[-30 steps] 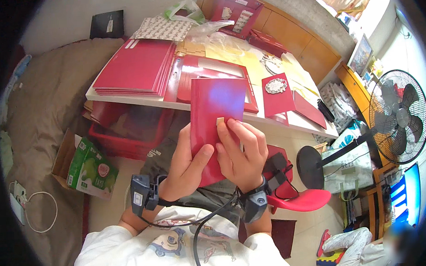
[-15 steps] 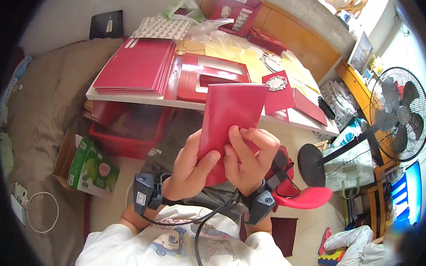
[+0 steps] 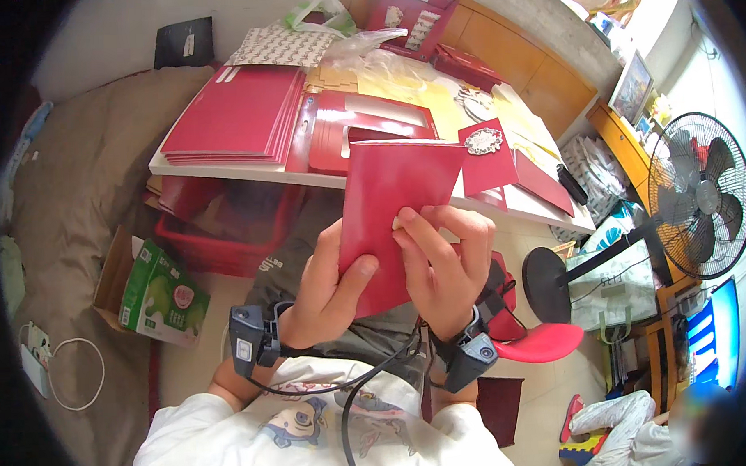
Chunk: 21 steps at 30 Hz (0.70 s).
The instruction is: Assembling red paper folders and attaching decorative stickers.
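Observation:
Upright in front of me is a folded red card (image 3: pixel 397 181) with a glossy face, a pale edge showing along its top. My left hand (image 3: pixel 324 286) is closed round its left side, thumb on the front and the other fingers behind, mostly hidden. Against the middle of the card, my right hand (image 3: pixel 446 267) is pinched on a small pale piece (image 3: pixel 396 223), too small to name. Beyond the card, on the white table (image 3: pixel 256 173), are a stack of red sheets (image 3: pixel 233 115), red windowed box pieces (image 3: pixel 325 157) and a red panel with an ornate white label (image 3: pixel 484 141).
Under the table stands a red plastic basket (image 3: pixel 226 250), beside a green carton (image 3: pixel 166 294). A red stool (image 3: pixel 541 343) and a black standing fan (image 3: pixel 700 197) are to the right. Another person (image 3: pixel 618 426) sits at the lower right. A brown covered bed (image 3: pixel 76 202) lies left.
The card has shifted slightly left and up. My right hand has moved a little right, and a small pale piece now shows at its fingertips.

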Tool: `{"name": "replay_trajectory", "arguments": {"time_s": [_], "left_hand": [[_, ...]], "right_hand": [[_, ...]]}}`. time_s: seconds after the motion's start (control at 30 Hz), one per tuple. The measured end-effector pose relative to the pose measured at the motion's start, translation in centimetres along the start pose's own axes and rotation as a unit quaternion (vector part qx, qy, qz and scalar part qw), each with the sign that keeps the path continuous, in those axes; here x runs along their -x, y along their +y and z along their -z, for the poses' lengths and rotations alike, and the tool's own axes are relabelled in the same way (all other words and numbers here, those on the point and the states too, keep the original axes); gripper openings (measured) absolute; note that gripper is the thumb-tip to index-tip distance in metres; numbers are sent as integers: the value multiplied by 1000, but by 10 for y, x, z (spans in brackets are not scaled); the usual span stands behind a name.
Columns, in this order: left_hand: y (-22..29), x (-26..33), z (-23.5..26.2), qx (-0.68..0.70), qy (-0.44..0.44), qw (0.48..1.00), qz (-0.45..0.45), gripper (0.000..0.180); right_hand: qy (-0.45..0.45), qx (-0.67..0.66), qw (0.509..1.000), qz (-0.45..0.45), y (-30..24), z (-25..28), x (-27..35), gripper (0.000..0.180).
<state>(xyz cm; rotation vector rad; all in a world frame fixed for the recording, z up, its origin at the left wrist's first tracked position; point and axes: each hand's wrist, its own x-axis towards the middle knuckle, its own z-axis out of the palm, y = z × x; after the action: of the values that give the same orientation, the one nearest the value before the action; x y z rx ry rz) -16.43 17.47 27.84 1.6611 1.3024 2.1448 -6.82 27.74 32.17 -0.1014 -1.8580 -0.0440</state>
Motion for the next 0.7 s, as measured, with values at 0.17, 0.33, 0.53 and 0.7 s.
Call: {"name": "replay_trajectory", "arguments": {"time_s": [0.17, 0.33, 0.53, 0.7], "left_hand": [[-4, 2, -1, -28, 20, 999, -23, 41], [0, 4, 1, -19, 9, 1000, -18, 42], [-2, 4, 1, -21, 4, 1000, -16, 42], [2, 3, 1, -24, 7, 1000, -16, 43]], "right_hand": [[-10, -14, 998, 54, 2, 3, -9, 27], [-33, -24, 998, 49, 2, 9, -9, 24], [-24, -15, 998, 51, 1, 6, -9, 24], [15, 109, 985, 129, -2, 4, -5, 18]]}}
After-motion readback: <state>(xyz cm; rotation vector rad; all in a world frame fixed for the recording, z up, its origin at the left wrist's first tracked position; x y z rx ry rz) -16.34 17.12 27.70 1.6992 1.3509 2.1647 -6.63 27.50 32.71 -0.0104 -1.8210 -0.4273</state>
